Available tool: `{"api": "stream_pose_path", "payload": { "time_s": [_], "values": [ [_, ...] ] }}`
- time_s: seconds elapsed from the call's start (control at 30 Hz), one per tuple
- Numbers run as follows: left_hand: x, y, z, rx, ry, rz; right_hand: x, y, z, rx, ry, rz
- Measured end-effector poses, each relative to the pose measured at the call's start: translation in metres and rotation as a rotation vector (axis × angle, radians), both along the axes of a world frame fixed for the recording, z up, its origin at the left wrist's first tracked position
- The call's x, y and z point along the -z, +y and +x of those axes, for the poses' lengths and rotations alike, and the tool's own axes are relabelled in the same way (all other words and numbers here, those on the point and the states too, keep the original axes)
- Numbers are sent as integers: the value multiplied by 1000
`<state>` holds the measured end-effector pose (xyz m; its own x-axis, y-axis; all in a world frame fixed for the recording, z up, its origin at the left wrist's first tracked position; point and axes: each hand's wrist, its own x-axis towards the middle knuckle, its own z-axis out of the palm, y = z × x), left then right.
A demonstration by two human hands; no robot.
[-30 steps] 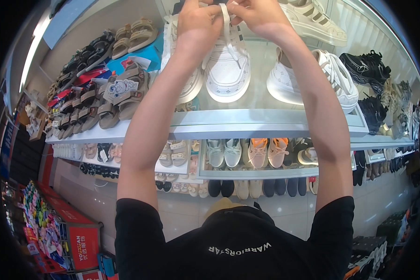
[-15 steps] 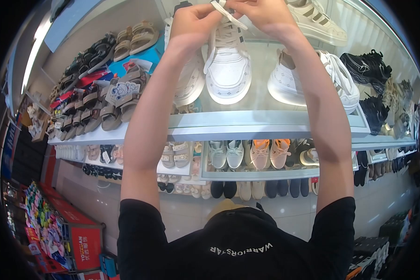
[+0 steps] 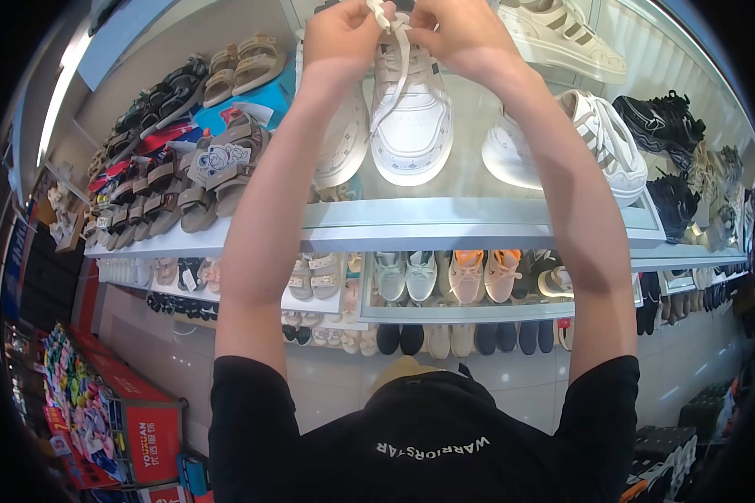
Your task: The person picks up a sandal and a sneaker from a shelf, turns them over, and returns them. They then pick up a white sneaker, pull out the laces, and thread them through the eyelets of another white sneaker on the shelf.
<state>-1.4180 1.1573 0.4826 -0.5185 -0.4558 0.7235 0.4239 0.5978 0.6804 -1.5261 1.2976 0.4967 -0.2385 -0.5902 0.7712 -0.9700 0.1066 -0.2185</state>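
A white sneaker (image 3: 411,138) with a pale patterned band near its sole stands on the glass shelf, toe toward me. Its cream shoelace (image 3: 403,67) is crossed above the tongue, and one end hangs down over the toe. My left hand (image 3: 341,40) pinches a strand of this lace at the top edge of the view. On the other side, my right hand (image 3: 466,38) has its fingers closed on the lace at the crossing; the fingertips are partly hidden. Another white sneaker (image 3: 341,151) stands close on the left, partly behind my left forearm.
More white sneakers (image 3: 608,147) stand to the right, partly behind my right forearm. Sandals (image 3: 214,176) fill the left of the shelf, and black shoes (image 3: 663,126) are at the far right. Below the shelf's front edge (image 3: 461,237), lower shelves hold several pairs of shoes (image 3: 482,277).
The lace was stretched slantwise between my hands; now it is crossed and one end drops over the toe. My left hand has risen slightly, and my right hand has shifted a little.
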Motion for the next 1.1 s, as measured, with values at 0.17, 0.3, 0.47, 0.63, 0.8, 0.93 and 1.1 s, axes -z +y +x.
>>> {"api": "stream_pose_path", "payload": {
  "time_s": [0.17, 0.3, 0.47, 0.63, 0.8, 0.93, 1.1],
  "values": [
    [-11, -2, 18, -463, -52, -391, -17, 25, 4, 323, 197, 199],
    [-10, -7, 19, -626, -8, -578, -21, 28, 11, 317, 122, 300],
    [-18, -5, 31, -420, -102, -400, -12, 13, -14, 185, -29, 62],
    [-19, -2, 34, -105, -93, -325, -6, 3, -13, 84, -83, -177],
    [-25, -1, 39, -375, -116, -451, -4, -2, -22, 96, -115, -156],
    [-23, -10, 37, -432, -112, -510, -10, 7, -26, 164, -113, -17],
    [-25, -11, 40, -566, -166, -639, -1, -8, -27, 433, 337, -146]
  ]
}}
